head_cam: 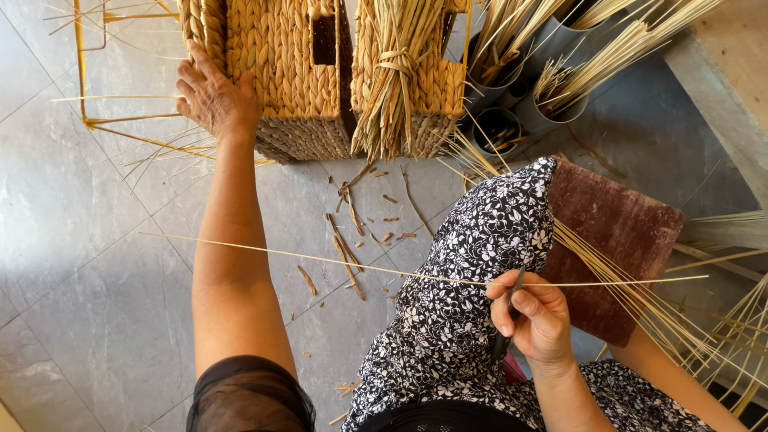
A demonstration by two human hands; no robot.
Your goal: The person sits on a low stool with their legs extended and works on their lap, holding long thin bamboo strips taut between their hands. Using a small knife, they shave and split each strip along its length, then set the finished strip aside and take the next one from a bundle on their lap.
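Note:
My left hand reaches forward and rests flat against the side of a woven straw basket. Its fingers are spread on the braided wall. My right hand sits over my knee, which is covered in black-and-white flowered cloth. That hand pinches a long thin straw stalk that runs across the floor from left to right, together with a dark slim tool. A second woven basket stands beside the first, with a tied bundle of straw hanging over its front.
Grey tubes filled with straw stalks stand at the back right. A yellow wire frame lies at the back left. A reddish-brown board lies at my right, with loose stalks fanning over it. Straw scraps litter the grey tiles.

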